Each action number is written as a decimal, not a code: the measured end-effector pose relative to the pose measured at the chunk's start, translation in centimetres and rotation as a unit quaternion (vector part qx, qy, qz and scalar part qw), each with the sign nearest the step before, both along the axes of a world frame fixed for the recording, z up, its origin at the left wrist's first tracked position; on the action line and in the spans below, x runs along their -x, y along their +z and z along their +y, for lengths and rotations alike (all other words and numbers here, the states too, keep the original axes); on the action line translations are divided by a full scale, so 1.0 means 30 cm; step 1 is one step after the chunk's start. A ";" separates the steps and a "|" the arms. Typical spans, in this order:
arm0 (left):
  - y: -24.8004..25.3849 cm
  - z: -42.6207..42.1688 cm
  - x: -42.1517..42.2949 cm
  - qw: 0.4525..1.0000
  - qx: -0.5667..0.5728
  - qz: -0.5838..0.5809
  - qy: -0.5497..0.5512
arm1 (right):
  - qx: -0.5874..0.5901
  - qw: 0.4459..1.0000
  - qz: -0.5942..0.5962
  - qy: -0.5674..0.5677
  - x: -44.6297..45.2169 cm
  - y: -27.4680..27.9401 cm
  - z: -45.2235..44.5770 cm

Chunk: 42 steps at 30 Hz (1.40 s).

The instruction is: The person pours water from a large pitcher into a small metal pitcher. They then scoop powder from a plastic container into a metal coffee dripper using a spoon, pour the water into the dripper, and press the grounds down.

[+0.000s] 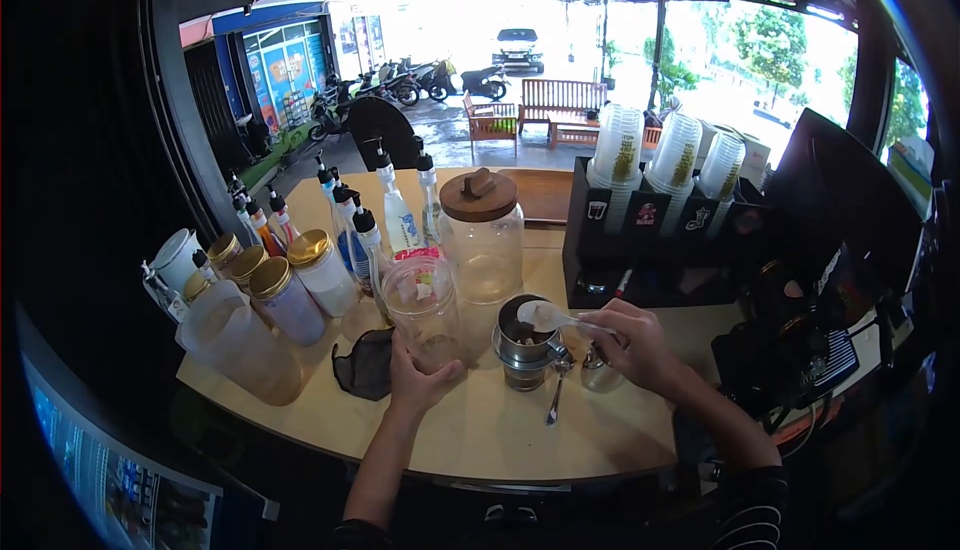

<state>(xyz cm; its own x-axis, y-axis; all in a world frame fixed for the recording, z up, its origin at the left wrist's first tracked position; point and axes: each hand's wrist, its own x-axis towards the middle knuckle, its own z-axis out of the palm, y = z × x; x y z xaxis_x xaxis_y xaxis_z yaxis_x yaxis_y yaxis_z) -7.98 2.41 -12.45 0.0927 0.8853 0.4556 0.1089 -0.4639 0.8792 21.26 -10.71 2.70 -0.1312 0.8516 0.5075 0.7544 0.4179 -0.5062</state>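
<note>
My left hand (422, 378) is wrapped around the lower part of a clear jar (424, 315) that stands on the counter. In my right hand (632, 342) is a white plastic spoon (545, 316), its bowl over the mouth of a metal drip coffee filter (514, 350). Inside the filter the contents look dark, partly covered by the spoon. The filter sits on top of a small glass (524, 380). A metal teaspoon (557, 396) lies to the right of the glass. Beneath my right hand is a small container (598, 375), partly hidden. Left of my left hand lies a dark mesh cloth (362, 364).
A large jar with a wooden lid (480, 198) stands behind. Gold-lidded jars (325, 275), a frosted pitcher (235, 340) and several pump bottles (395, 200) crowd the left. A black cup holder (640, 260) with stacked plastic cups and a dark machine (790, 330) occupy the right.
</note>
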 end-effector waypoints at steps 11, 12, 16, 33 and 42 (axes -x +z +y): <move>-0.019 0.012 0.000 1.000 -0.014 -0.009 0.005 | -0.055 0.997 -0.026 -0.044 -0.037 0.020 0.020; -0.002 0.004 -0.001 1.000 -0.018 -0.005 0.008 | -0.047 0.998 -0.005 -0.047 -0.033 0.021 0.024; 0.055 -0.032 -0.003 0.999 -0.013 0.030 0.020 | -0.053 0.998 -0.001 -0.034 -0.031 0.001 0.044; 0.023 -0.001 0.012 0.995 -0.079 0.056 0.008 | -0.182 0.971 -0.140 0.071 0.196 0.213 0.202; -0.001 0.012 0.051 0.992 -0.063 0.098 0.043 | -0.223 0.885 -0.390 0.122 0.396 0.198 0.342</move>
<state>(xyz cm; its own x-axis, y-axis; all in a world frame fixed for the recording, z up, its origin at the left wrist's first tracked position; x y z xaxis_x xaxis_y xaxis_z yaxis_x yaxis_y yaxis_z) -9.52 2.78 -12.47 0.1158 0.8307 0.5445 0.3157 -0.5506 0.7728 9.38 -0.46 8.65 -0.7418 0.4875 0.4604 0.6618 0.6427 0.3858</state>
